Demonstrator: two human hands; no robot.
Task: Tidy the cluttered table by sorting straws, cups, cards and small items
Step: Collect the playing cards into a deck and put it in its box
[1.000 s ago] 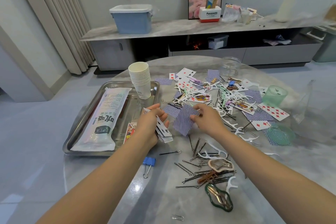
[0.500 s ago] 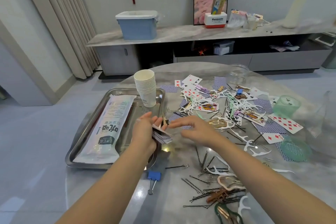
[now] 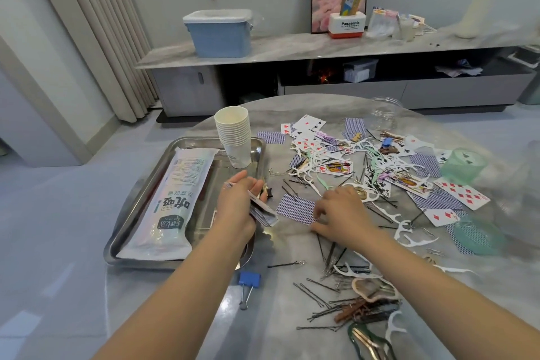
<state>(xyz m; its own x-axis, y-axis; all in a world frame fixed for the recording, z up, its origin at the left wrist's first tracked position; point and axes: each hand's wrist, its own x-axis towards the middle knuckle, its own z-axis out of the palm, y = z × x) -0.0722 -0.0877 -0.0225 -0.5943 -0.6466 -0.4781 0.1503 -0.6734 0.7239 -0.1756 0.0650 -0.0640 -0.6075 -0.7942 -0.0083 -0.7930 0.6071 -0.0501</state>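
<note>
Lowered from mid-air, my right hand (image 3: pixel 340 210) now pins a face-down card (image 3: pixel 295 209) on the table (image 3: pixel 277 301), fingers loose; my left hand (image 3: pixel 238 204) grips the gathered deck (image 3: pixel 263 213). Most cards, floss picks and hairpins remain scattered.

A stack of white paper cups (image 3: pixel 233 137) stands upright in the far right corner of a metal tray (image 3: pixel 137 222). A long sealed packet of straws (image 3: pixel 172 202) lies flat along the tray. Playing cards (image 3: pixel 336 168) lie scattered on the round table (image 3: pixel 280 286), some face up, some showing blue backs, mixed with white floss picks (image 3: pixel 409 235) and dark hairpins (image 3: pixel 318 295).
</note>
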